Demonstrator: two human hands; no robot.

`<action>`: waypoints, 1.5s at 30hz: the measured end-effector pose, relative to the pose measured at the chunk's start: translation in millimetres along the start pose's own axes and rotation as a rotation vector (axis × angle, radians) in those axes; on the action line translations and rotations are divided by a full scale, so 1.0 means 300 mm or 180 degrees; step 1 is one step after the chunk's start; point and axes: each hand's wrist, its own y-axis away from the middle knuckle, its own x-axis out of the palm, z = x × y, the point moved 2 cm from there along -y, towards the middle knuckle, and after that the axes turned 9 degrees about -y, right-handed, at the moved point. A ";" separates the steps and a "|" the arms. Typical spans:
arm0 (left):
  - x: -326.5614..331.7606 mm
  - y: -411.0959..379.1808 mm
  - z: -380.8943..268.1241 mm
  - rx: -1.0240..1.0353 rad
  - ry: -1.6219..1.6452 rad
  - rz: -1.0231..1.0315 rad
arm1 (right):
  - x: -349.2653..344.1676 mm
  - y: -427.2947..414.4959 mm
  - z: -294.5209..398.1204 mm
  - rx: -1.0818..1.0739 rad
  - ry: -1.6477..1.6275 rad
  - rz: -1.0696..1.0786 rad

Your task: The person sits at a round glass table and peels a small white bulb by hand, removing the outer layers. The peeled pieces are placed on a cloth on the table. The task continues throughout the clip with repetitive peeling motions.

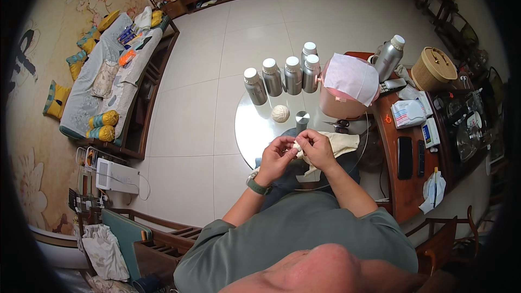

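Both hands meet over the near part of a round glass table point(249, 130). Between the fingertips of my left hand point(278, 158) and my right hand point(316, 149) is a small cream-white bundle point(297, 146), perhaps fabric or yarn; its exact form is too small to tell. Cream cloth point(344, 143) lies beneath and beside my right hand. Just beyond my fingers stands a grey cylinder with a shiny metal top point(302, 119). A ball of cream yarn point(280, 114) rests to its left, and dark-handled scissors point(339, 124) lie to its right.
Several metal bottles with white caps point(293, 75) stand at the table's far edge, beside a pink container point(344, 99) with a white cloth on top. On the right, a wooden table point(384, 146) holds a phone point(404, 158), a remote control point(421, 158), tissues point(408, 113) and a woven basket point(433, 68).
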 end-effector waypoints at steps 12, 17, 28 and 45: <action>0.001 0.006 -0.047 0.0545 -0.1045 0.0252 | -0.009 0.000 -0.031 0.0564 -0.0619 0.0187; -0.002 0.007 -0.034 0.0415 -0.0666 -0.0384 | 0.007 0.024 -0.038 0.0520 -0.0069 0.0304; -0.016 -0.003 -0.046 0.0670 -0.1380 -0.0010 | 0.004 0.030 0.067 0.0271 -0.0235 0.0837; -0.010 0.008 -0.032 0.0051 -0.0451 0.0431 | -0.015 0.004 0.094 -0.0308 0.0299 0.0573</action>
